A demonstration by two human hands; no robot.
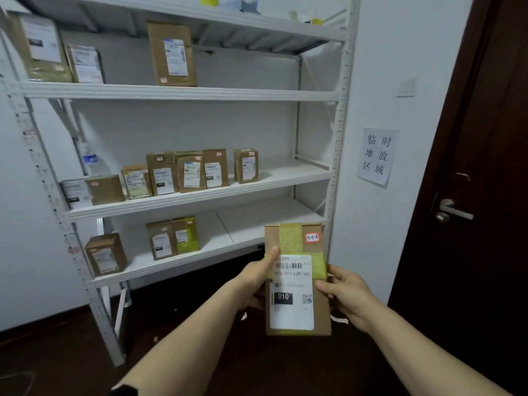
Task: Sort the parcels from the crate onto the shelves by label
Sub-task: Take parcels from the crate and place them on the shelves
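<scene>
I hold a brown cardboard parcel (pixel 297 281) upright in front of me, low and right of centre. It carries a white shipping label marked 010, yellow-green tape and a small red tag reading 5-1-6. My left hand (pixel 258 277) grips its left edge, thumb on the front. My right hand (pixel 347 295) grips its right edge. Behind it stands a white metal shelf unit (pixel 177 92) with parcels on three levels. The crate is out of view.
Several labelled boxes (pixel 188 172) line the middle shelf, three more (pixel 171 240) stand on the bottom shelf and three (pixel 171 54) on the upper one. A paper sign (pixel 377 155) hangs on the wall. A dark door (pixel 471 181) is at right. The floor is dark.
</scene>
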